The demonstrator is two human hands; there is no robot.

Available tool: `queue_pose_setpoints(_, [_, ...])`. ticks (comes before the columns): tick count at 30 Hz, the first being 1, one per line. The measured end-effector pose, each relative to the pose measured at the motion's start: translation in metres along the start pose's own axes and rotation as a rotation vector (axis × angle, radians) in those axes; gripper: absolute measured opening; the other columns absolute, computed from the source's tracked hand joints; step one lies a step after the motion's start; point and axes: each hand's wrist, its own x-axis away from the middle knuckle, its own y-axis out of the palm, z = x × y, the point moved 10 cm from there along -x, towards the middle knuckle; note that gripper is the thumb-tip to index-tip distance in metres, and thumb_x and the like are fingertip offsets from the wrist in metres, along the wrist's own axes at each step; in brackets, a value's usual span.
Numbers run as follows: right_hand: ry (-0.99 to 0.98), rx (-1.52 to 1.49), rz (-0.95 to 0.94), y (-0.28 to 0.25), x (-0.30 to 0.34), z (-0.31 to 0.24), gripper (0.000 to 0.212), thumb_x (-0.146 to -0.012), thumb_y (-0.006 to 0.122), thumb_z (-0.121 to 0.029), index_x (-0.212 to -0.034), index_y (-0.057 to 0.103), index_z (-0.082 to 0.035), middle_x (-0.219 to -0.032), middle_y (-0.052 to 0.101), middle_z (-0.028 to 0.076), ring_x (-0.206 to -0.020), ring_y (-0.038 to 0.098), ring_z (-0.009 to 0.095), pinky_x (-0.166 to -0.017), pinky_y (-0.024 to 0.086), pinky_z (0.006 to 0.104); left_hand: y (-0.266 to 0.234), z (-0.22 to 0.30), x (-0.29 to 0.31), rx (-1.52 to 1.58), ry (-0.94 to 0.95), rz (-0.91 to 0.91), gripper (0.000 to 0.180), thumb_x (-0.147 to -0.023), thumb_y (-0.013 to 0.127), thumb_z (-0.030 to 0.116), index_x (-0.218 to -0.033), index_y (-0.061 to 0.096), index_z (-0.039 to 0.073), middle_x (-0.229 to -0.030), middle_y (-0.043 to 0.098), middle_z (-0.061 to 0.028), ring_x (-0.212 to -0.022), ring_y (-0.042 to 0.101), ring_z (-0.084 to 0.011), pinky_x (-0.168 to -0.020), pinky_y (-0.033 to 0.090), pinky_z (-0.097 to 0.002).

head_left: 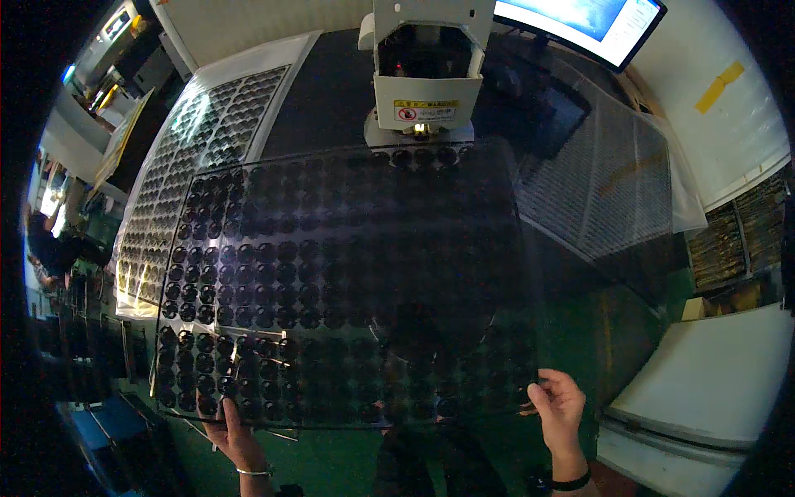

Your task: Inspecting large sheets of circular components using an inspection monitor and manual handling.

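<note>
A large, dark, see-through sheet (273, 290) with rows of round black shapes spans the middle of the view, held out in front of me. My left hand (235, 439) grips its near edge toward the left, with fingers partly behind it. At the near right corner my right hand (560, 410) pinches the sheet between thumb and fingers. The far edge reaches the foot of a white machine (426, 99) that has a yellow warning label and a small light low on its front. Whether the sheet touches the machine, I cannot tell.
On the dark table (323, 91), a paler sheet of round shapes (207, 132) lies at left and a grey fine-patterned sheet (609, 178) at right. A lit monitor (596, 25) stands behind. A white cabinet (700, 389) is at lower right. Someone (58, 248) appears at far left.
</note>
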Motion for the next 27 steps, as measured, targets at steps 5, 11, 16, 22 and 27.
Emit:
queue_pose_setpoints(5, [-0.03,0.01,0.071,-0.015,-0.009,0.001,0.028,-0.08,0.06,-0.006,-0.105,0.052,0.003,-0.077,0.059,0.008,-0.058,0.058,0.012,-0.048,0.051,0.0246,-0.003,-0.01,0.0,-0.071,-0.09,-0.029,0.047,-0.085,0.054,0.009,-0.128,0.035,0.006,-0.107,0.054,-0.008,-0.09,0.055,-0.0127,-0.075,0.048,-0.0271])
queue_pose_setpoints(11, [-0.068,-0.025,0.158,-0.021,-0.016,-0.006,0.028,-0.081,0.059,-0.008,-0.106,0.052,0.002,-0.078,0.06,0.007,-0.058,0.057,0.011,-0.047,0.049,0.0227,0.012,-0.017,-0.009,-0.057,0.003,-0.097,0.046,-0.085,0.053,0.008,-0.128,0.035,0.004,-0.107,0.054,-0.0088,-0.09,0.055,-0.0137,-0.077,0.047,-0.0271])
queue_pose_setpoints(16, [-0.063,-0.018,0.177,-0.023,-0.019,-0.005,0.028,-0.081,0.058,-0.008,-0.107,0.052,0.002,-0.079,0.06,0.006,-0.059,0.057,0.01,-0.047,0.049,0.0224,0.024,-0.012,-0.006,-0.014,-0.01,-0.098,0.047,-0.086,0.052,0.007,-0.129,0.034,0.004,-0.108,0.054,-0.01,-0.09,0.055,-0.0139,-0.078,0.047,-0.0272])
queue_pose_setpoints(22, [-0.087,-0.034,0.156,-0.021,-0.023,-0.008,0.028,-0.082,0.058,-0.008,-0.108,0.052,0.002,-0.082,0.061,0.006,-0.06,0.057,0.009,-0.047,0.049,0.0214,0.04,-0.001,-0.004,-0.011,0.001,-0.104,0.048,-0.082,0.056,0.005,-0.127,0.037,0.005,-0.115,0.052,-0.0119,-0.093,0.057,-0.0208,-0.077,0.05,-0.0336])
queue_pose_setpoints(27, [-0.093,-0.017,0.155,-0.02,-0.024,-0.011,0.029,-0.082,0.058,-0.01,-0.108,0.053,0.002,-0.082,0.061,0.006,-0.061,0.058,0.01,-0.047,0.049,0.0214,0.039,-0.008,-0.006,-0.039,-0.049,-0.098,0.048,-0.086,0.052,0.006,-0.13,0.033,0.006,-0.107,0.055,-0.0098,-0.088,0.056,-0.0142,-0.076,0.048,-0.0277])
